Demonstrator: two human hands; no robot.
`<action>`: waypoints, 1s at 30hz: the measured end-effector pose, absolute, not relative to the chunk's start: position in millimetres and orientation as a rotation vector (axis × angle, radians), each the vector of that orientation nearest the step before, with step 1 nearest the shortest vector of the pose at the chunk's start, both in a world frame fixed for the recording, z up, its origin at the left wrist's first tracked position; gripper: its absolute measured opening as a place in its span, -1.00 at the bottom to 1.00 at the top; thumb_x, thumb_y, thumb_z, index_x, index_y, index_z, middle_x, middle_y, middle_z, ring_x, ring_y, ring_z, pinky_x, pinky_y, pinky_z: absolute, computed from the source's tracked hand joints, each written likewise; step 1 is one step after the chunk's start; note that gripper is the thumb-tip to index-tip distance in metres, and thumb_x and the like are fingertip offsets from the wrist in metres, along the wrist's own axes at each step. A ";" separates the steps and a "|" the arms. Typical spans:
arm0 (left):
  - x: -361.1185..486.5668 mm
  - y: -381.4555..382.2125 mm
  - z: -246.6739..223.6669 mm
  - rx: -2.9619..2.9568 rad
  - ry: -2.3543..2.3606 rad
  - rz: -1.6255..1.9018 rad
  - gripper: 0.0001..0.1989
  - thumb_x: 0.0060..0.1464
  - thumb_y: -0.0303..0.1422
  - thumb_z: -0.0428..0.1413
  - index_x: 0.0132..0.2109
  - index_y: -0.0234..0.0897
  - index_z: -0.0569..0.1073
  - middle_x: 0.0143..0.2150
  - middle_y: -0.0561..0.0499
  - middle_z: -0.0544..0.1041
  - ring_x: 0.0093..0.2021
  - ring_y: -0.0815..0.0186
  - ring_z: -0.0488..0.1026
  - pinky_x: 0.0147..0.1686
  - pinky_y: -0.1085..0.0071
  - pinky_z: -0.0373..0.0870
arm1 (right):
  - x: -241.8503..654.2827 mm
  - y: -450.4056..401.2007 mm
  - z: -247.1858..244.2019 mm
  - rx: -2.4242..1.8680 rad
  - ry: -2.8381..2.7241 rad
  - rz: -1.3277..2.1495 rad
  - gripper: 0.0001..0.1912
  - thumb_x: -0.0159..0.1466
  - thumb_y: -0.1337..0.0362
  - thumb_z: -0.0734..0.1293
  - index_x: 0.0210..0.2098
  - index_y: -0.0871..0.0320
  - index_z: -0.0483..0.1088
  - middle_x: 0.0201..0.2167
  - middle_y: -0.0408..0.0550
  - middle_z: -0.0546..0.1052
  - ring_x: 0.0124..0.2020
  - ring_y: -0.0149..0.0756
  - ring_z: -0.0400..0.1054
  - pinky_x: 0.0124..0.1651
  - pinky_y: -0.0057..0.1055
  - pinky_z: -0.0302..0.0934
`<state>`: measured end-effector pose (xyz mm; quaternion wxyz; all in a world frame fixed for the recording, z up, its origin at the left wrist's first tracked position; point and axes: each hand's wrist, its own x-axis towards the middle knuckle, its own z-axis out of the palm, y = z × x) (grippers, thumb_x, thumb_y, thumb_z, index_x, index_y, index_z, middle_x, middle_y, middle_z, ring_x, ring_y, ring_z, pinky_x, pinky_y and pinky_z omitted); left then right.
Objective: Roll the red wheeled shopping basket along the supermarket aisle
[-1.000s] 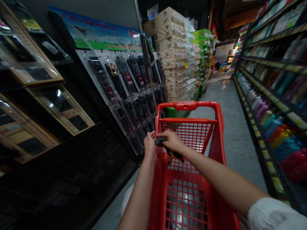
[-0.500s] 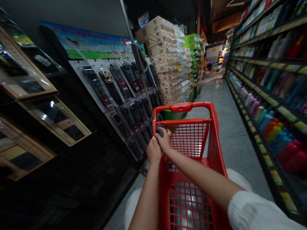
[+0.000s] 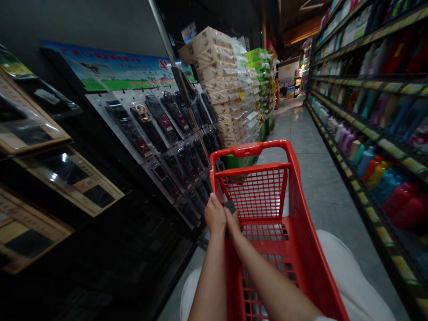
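Observation:
A red plastic shopping basket cart (image 3: 306, 236) with grid panels stands between my knees. My left hand (image 3: 214, 215) is closed over the top edge of its left side. Just inside that edge, my right hand (image 3: 233, 223) presses a dark grey bunched cloth (image 3: 229, 206) against the inner left wall. The cloth is mostly hidden by my fingers. The raised red handle (image 3: 250, 149) arches at the far end of the cart, and a long metal pole (image 3: 182, 84) slants up from its left corner.
Packaged belts (image 3: 154, 118) hang on a display board at the left, beside boxed goods (image 3: 72, 178). Stacked cartons (image 3: 216, 84) stand farther ahead. Shelves of bottles (image 3: 377, 169) line the right side of the tiled aisle floor (image 3: 292, 127).
My right hand has drawn the cloth down along the inside of the cart's left wall, toward me. My left hand stays on the edge. The view has shifted slightly.

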<state>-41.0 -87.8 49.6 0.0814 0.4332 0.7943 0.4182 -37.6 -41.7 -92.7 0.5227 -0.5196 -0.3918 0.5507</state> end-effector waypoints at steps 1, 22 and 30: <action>-40.8 -88.4 50.2 1.295 2.375 1.249 -0.41 0.35 -0.19 -0.32 0.00 -0.37 0.56 -0.08 -0.29 0.62 -0.04 0.09 0.57 -0.13 0.34 0.41 | -40.0 -40.3 -89.3 -1.219 -0.895 1.324 -0.51 0.19 0.10 0.28 0.05 0.19 0.41 -0.22 0.04 0.61 -0.15 -0.12 0.50 -0.14 -0.31 0.36; -42.8 -88.5 49.3 1.300 2.254 1.386 -0.33 0.34 -0.15 -0.39 0.06 -0.36 0.55 -0.04 -0.26 0.62 0.05 0.09 0.52 -0.01 0.28 0.40 | -37.1 -11.6 -54.5 -0.861 -1.118 1.124 -0.39 0.05 0.45 0.25 0.11 0.04 0.39 0.01 -0.05 0.49 0.08 -0.22 0.35 0.20 -0.27 0.23; -44.1 -86.2 44.9 1.289 2.279 1.406 -0.31 0.33 -0.11 -0.39 0.05 -0.37 0.55 -0.01 -0.26 0.60 0.05 0.07 0.52 0.01 0.25 0.39 | -28.7 -29.9 -104.0 -1.123 -1.142 1.198 -0.46 0.04 0.46 0.21 0.01 0.10 0.47 -0.04 -0.02 0.53 0.04 -0.23 0.39 0.14 -0.33 0.25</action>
